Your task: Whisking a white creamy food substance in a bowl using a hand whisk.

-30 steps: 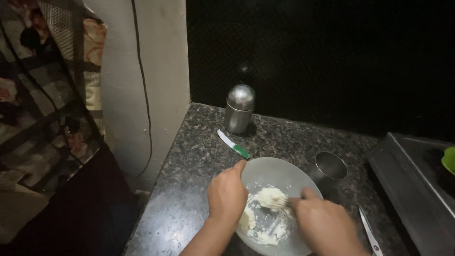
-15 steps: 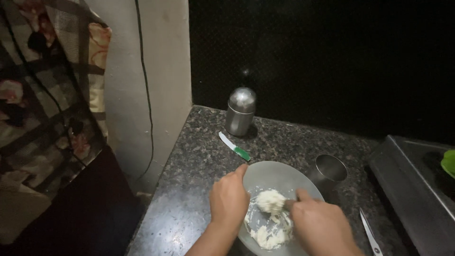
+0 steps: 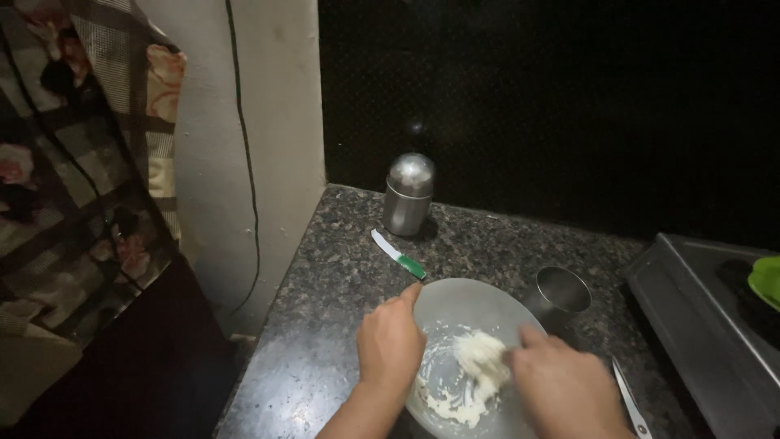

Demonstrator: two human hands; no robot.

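our left hand (image 3: 392, 348) grips the rim of the light, slippery bowl (image 3: 469, 313) on the tabletop (image 3: 341, 268), while our right hand (image 3: 565, 390), fingers closed, works the soft, sticky dough (image 3: 481, 358) inside.

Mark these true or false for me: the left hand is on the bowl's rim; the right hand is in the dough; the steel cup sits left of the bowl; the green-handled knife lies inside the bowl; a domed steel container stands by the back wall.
1. The left hand grips the rim of the bowl. True.
2. The right hand works the pale dough. True.
3. The steel cup sits left of the bowl. False: it stands at the bowl's right.
4. The green-handled knife lies inside the bowl. False: it lies on the counter behind it.
5. A domed steel container stands by the back wall. True.
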